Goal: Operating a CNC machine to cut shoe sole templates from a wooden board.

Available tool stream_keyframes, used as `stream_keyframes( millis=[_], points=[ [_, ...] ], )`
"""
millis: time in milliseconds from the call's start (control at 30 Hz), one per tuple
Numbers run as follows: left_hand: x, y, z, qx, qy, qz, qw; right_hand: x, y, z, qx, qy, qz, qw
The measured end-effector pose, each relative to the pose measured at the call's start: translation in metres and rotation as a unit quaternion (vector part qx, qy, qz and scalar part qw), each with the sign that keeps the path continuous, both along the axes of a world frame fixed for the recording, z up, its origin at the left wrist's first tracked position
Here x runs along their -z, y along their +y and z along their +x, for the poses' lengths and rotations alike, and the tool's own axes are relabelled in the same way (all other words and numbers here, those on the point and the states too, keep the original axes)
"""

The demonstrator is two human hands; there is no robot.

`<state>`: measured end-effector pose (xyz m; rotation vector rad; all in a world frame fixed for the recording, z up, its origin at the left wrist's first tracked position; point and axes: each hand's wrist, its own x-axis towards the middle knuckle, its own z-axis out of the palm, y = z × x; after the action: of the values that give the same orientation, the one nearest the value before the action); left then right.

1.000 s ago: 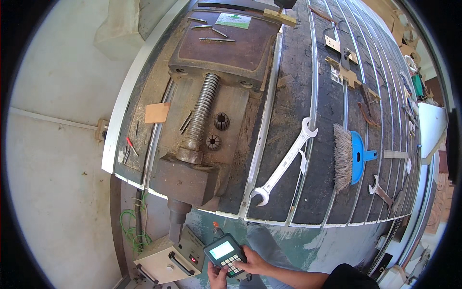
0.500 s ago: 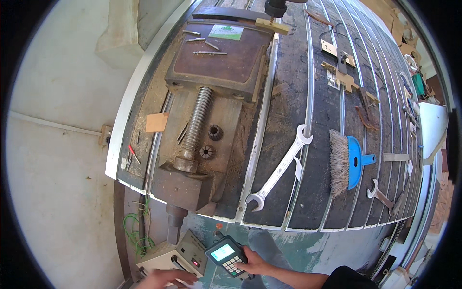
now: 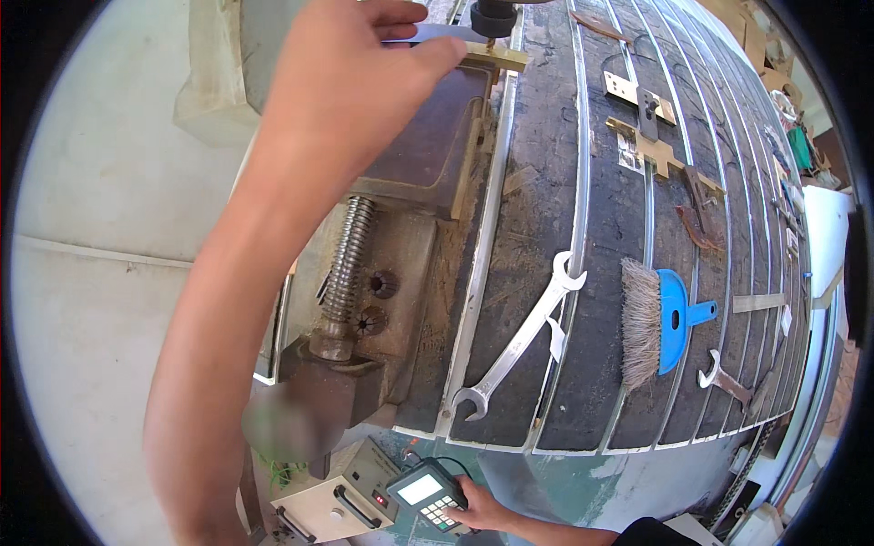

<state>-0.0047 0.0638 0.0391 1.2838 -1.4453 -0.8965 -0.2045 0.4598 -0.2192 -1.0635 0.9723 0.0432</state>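
My left hand [image 3: 360,77] reaches far forward over the brown machine vise [image 3: 423,136]. Its thumb and fingers are apart, with nothing seen between them. The thumb tip is close to a flat brass bar [image 3: 496,56] at the vise's far right corner; whether they touch I cannot tell. Just above that bar stands a black tool holder [image 3: 493,18] with a thin bit. At the lower edge my right hand [image 3: 480,507] is closed on a handheld controller [image 3: 426,491] with a lit screen and keypad, its thumb by the keys. My left forearm hides much of the vise's left side.
Beside the vise's screw [image 3: 346,259] sit two round collets [image 3: 371,320]. A large double-ended wrench [image 3: 519,341], a blue-handled brush [image 3: 672,318] and a smaller wrench [image 3: 726,376] lie on the slotted bed. A beige control box [image 3: 337,496] stands below, left of the controller.
My left hand has risen from the lower edge, beside the control box, to the vise's far end near the brass bar. My right hand still holds the controller. The view has shifted slightly.
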Motion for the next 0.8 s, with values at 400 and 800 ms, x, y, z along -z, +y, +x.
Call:
stream_keyframes(
  millis=[400,800],
  points=[
    [0.035,-0.067,-0.022,0.009,0.037,-0.124,0.992,0.006,0.012,-0.003,0.037,-0.016,-0.031,0.999],
    [0.031,-0.075,-0.022,0.000,0.012,-0.131,0.991,-0.007,-0.017,-0.015,0.037,0.004,0.048,0.998]
  ],
)
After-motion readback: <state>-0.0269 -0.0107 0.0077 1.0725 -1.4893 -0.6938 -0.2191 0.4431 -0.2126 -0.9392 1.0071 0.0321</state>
